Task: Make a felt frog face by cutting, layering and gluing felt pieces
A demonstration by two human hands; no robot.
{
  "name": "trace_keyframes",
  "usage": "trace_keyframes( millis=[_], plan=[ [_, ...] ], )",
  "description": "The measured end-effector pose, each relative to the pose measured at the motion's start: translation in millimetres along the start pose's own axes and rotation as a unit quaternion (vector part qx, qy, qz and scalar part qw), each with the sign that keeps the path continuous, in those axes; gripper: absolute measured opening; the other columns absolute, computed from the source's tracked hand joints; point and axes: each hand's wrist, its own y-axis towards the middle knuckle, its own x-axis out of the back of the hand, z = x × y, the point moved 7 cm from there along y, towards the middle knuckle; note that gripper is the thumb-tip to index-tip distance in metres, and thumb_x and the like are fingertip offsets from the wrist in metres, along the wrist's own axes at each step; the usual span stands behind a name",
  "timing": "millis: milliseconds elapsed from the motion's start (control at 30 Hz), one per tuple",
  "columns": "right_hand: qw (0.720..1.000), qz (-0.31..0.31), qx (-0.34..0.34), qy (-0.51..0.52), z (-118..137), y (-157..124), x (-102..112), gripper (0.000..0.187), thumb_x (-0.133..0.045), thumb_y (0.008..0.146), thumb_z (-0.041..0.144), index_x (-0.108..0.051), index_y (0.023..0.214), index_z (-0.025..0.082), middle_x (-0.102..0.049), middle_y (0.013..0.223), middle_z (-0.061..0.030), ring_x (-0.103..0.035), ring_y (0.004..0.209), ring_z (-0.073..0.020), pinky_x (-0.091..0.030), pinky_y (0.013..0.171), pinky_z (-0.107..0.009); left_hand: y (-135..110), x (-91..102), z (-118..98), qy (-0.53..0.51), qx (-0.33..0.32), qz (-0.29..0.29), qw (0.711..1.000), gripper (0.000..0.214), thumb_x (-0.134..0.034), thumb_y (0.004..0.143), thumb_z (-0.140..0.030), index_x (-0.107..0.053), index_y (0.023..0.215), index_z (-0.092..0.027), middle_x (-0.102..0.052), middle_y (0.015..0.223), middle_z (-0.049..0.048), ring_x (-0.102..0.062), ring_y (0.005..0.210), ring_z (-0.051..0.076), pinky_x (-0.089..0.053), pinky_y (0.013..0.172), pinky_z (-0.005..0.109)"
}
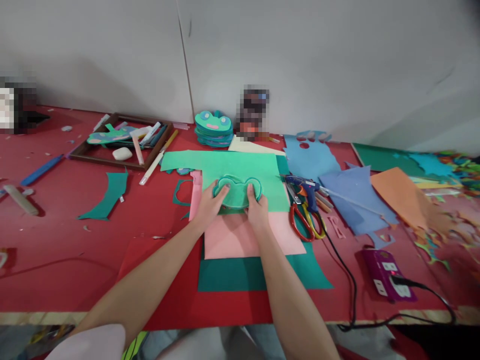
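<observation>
Between both hands is a green frog-head felt cutout (237, 194) with two round bumps on top and a darker green rim. My left hand (214, 199) grips its left edge, thumb on the front. On the right edge my right hand (256, 204) does the same, its fingers hidden behind. Beneath lie a light green felt sheet (262, 165), a pink felt sheet (225, 240) and a dark green sheet (240, 277). Just right of the sheets rest a blue glue gun (305, 186) and red- and yellow-handled scissors (300, 225).
A stack of frog faces (213, 129) stands against the wall. To its left, a brown wooden tray (112, 162) holds markers and a white eraser-like piece. Blue felt (352, 195), orange felt (399, 192) and a purple power strip (386, 275) with a black cable lie right.
</observation>
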Motion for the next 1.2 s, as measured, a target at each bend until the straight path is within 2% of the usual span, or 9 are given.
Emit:
trace_keyframes(
  millis=[167, 267, 367, 500, 600, 733, 967, 1067, 1200],
  plan=[
    [1.000, -0.008, 0.008, -0.013, 1.4, -1.6, 1.8, 0.051, -0.055, 0.073, 0.069, -0.054, 0.067, 0.019, -0.040, 0.049, 0.0040, -0.038, 0.042, -0.0104, -0.033, 0.037, -0.024, -1.7, -2.2, -1.3, 0.046, -0.001, 0.030, 0.998, 0.044, -0.055, 0.079, -0.061, -0.060, 0.076, -0.017, -0.058, 0.067, 0.0027, -0.055, 0.061, 0.016, -0.048, 0.053, 0.026],
    [0.999, -0.020, 0.035, -0.020, 6.3, -3.2, 3.3, 0.048, -0.057, 0.074, 0.065, -0.060, 0.071, 0.017, -0.052, 0.055, 0.0001, -0.047, 0.049, -0.0129, -0.040, 0.043, -0.025, -1.2, -2.0, 0.9, 0.047, -0.004, 0.035, 0.998, 0.046, -0.053, 0.078, -0.063, -0.061, 0.078, -0.018, -0.057, 0.067, 0.0020, -0.053, 0.060, 0.015, -0.047, 0.051, 0.025],
    [0.995, -0.038, 0.090, -0.028, 16.5, -3.9, 7.0, 0.043, -0.060, 0.076, 0.058, -0.066, 0.078, 0.016, -0.065, 0.072, -0.0051, -0.059, 0.068, -0.0179, -0.049, 0.063, -0.029, 0.0, -2.9, 4.0, 0.048, 0.004, 0.043, 0.998, 0.043, -0.053, 0.079, -0.060, -0.062, 0.083, -0.018, -0.059, 0.073, 0.0026, -0.055, 0.065, 0.017, -0.048, 0.053, 0.025],
    [0.986, -0.061, 0.139, -0.074, 26.2, -2.7, 13.2, 0.040, -0.057, 0.079, 0.054, -0.067, 0.080, 0.015, -0.069, 0.078, -0.0063, -0.062, 0.078, -0.0213, -0.048, 0.076, -0.034, -0.2, -3.2, 0.1, 0.086, -0.010, 0.046, 0.995, 0.038, -0.053, 0.080, -0.054, -0.062, 0.078, -0.017, -0.061, 0.074, 0.0023, -0.057, 0.074, 0.019, -0.048, 0.062, 0.027],
    [0.981, -0.070, 0.148, -0.100, 28.3, -1.4, 16.1, 0.039, -0.057, 0.080, 0.053, -0.067, 0.079, 0.016, -0.069, 0.078, -0.0068, -0.062, 0.076, -0.0216, -0.048, 0.077, -0.034, -2.1, -4.4, -5.1, 0.122, -0.019, 0.055, 0.991, 0.037, -0.055, 0.079, -0.053, -0.061, 0.074, -0.017, -0.063, 0.075, 0.0022, -0.058, 0.078, 0.020, -0.047, 0.069, 0.027],
    [0.981, -0.060, 0.154, -0.103, 29.9, -1.3, 14.1, 0.037, -0.057, 0.080, 0.052, -0.067, 0.079, 0.017, -0.069, 0.079, -0.0068, -0.062, 0.076, -0.0214, -0.048, 0.076, -0.034, -3.3, -6.2, -8.8, 0.109, -0.023, 0.072, 0.991, 0.037, -0.057, 0.079, -0.054, -0.064, 0.080, -0.018, -0.068, 0.082, 0.0033, -0.060, 0.082, 0.020, -0.047, 0.075, 0.028],
    [0.990, -0.050, 0.103, -0.087, 25.2, -2.0, 10.6, 0.040, -0.063, 0.072, 0.055, -0.069, 0.080, 0.016, -0.065, 0.065, -0.0030, -0.058, 0.062, -0.0184, -0.049, 0.062, -0.032, -0.4, -1.0, -4.8, 0.107, 0.003, 0.040, 0.993, 0.035, -0.059, 0.077, -0.051, -0.063, 0.069, -0.017, -0.066, 0.073, 0.0034, -0.060, 0.075, 0.021, -0.047, 0.066, 0.028],
    [0.993, -0.037, 0.096, -0.057, 25.6, -3.0, 7.4, 0.042, -0.073, 0.063, 0.051, -0.070, 0.084, 0.015, -0.069, 0.074, -0.0059, -0.062, 0.070, -0.0207, -0.051, 0.066, -0.033, -0.9, -0.9, -4.4, 0.108, 0.003, 0.037, 0.993, 0.034, -0.059, 0.077, -0.050, -0.064, 0.072, -0.017, -0.067, 0.075, 0.0039, -0.061, 0.077, 0.021, -0.047, 0.066, 0.028],
    [0.994, -0.030, 0.094, -0.040, 27.6, -4.7, 4.2, 0.039, -0.074, 0.063, 0.048, -0.070, 0.082, 0.014, -0.071, 0.075, -0.0078, -0.064, 0.072, -0.0220, -0.053, 0.067, -0.034, -2.3, -2.4, -5.1, 0.090, -0.011, 0.043, 0.995, 0.033, -0.063, 0.075, -0.048, -0.067, 0.079, -0.016, -0.070, 0.082, 0.0046, -0.063, 0.081, 0.021, -0.049, 0.069, 0.028]
  ],
)
